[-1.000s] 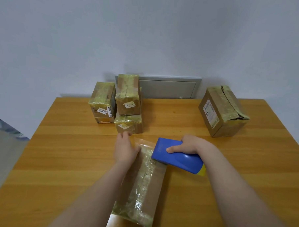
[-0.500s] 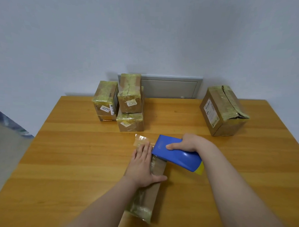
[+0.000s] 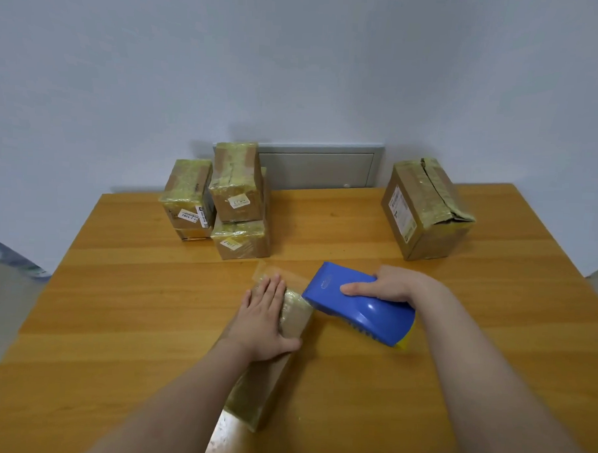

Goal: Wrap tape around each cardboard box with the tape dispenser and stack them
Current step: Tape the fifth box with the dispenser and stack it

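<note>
The long cardboard box lies on the surface, our left hand pressing flat on it, fingers straight. Just right of the box, our right hand grips the tape dispenser. Beyond the box stand the taped boxes. If our palm eases, we judge the box could skid and crease the tape.
</note>
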